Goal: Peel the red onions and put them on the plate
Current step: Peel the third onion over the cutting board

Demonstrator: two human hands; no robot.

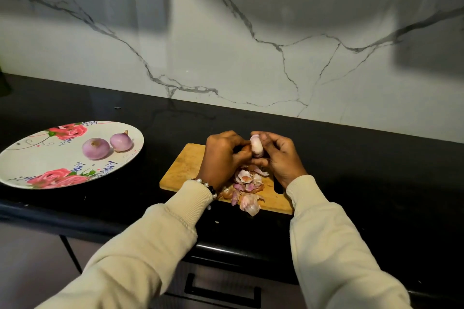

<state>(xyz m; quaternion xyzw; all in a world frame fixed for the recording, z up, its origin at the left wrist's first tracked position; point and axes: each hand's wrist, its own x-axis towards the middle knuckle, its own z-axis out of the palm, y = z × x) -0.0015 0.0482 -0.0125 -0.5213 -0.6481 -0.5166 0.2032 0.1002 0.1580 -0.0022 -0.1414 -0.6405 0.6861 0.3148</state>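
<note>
Both hands hold one pale red onion (256, 145) just above the wooden cutting board (187, 165). My right hand (278, 158) grips the onion from the right with thumb and fingers. My left hand (223, 155) curls against its left side and pinches a strip of brownish skin there. Loose pink and brown peels (247, 189) lie piled on the board's near part. Two peeled onions (96, 148) (121, 142) sit side by side on the floral plate (30, 158) at the left.
The board and plate rest on a black countertop (364, 170) against a white marble wall. A dark knife handle (278, 187) shows on the board by my right wrist. A drawer with a black handle (221, 292) lies below the counter edge.
</note>
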